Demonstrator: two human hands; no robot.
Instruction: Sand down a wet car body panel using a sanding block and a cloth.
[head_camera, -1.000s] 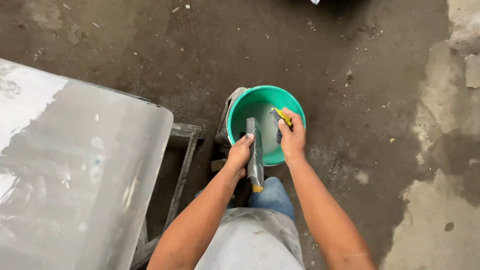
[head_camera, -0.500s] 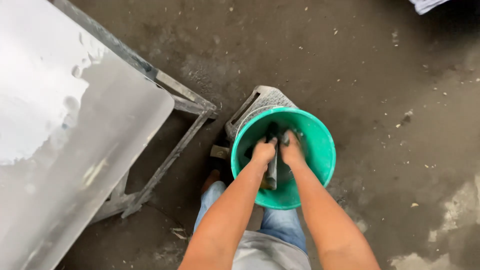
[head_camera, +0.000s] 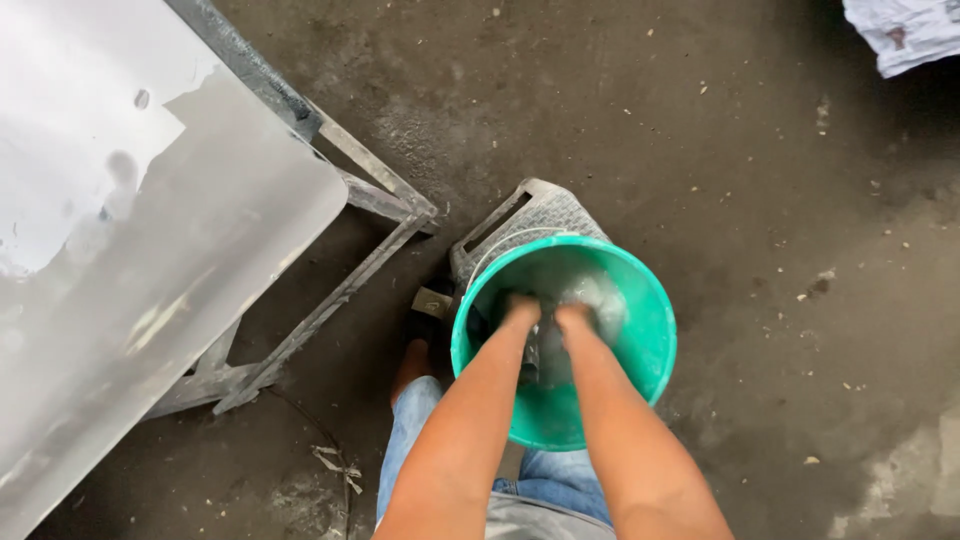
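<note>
- Down in the round green plastic bucket (head_camera: 640, 300), on a grey plastic stool (head_camera: 535, 212), I see a grey object (head_camera: 545, 355), blurred.
- Both hands, left hand (head_camera: 520, 312) and right hand (head_camera: 575, 320), dip inside, side by side; grip unclear.
- Beside it, a grey metal sheet (head_camera: 150, 280) rests on a frame (head_camera: 340, 290).

We note a dark, gritty concrete floor (head_camera: 700, 150), a pale glossy sheet (head_camera: 130, 300) on a grey metal frame (head_camera: 330, 300) at left, white cloth (head_camera: 905, 35) top right.
</note>
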